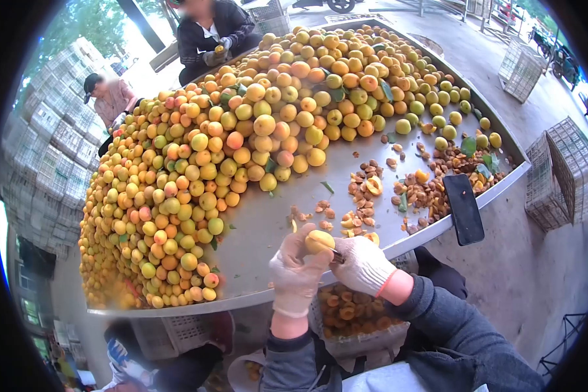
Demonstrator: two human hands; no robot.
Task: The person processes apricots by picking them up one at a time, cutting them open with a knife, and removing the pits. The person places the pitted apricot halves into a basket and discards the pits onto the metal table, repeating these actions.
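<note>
In the head view, my left hand (293, 277), in a pale glove, holds a yellow apricot (319, 241) between thumb and fingers. My right hand (364, 266), gloved in white knit, is closed around a small knife (338, 257), its tip at the apricot's side. Most of the knife is hidden by the glove. Just beyond my hands, pits and split apricot pieces (354, 219) lie on the metal table (268, 225). Below my hands stands a crate (356, 344) containing apricot halves (349, 313).
A large apricot heap (196, 170) covers the table's left and far side. A phone (464, 209) overhangs the right edge, near more pits (431, 189). Two people (209, 39) work across the heap; another person's leg (189, 369) shows lower left. Plastic crates (558, 173) stand at right.
</note>
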